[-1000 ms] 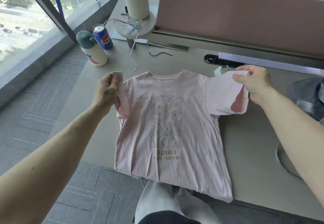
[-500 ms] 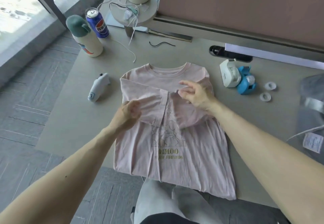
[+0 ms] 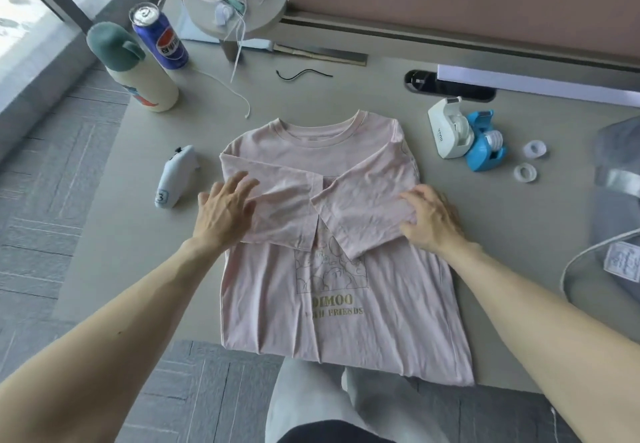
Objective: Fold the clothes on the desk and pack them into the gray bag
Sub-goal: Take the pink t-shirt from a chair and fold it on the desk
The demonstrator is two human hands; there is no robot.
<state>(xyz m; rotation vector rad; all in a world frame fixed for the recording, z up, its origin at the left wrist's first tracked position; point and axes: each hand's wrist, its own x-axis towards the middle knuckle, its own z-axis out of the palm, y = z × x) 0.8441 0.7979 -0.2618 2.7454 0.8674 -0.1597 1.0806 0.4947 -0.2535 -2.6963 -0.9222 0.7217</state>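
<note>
Sleeves folded in, I am pressing my left hand and right hand, fingers flat, on the pink cotton T-shirt at the desk near edge; body folds and the right-edge gray fabric bag are waiting.

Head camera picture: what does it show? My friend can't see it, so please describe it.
A pink T-shirt lies face up on a gray desk with both sleeves folded across its chest, the left hand and the right hand each resting on one. A gray bag lies at the picture's right edge.
</note>
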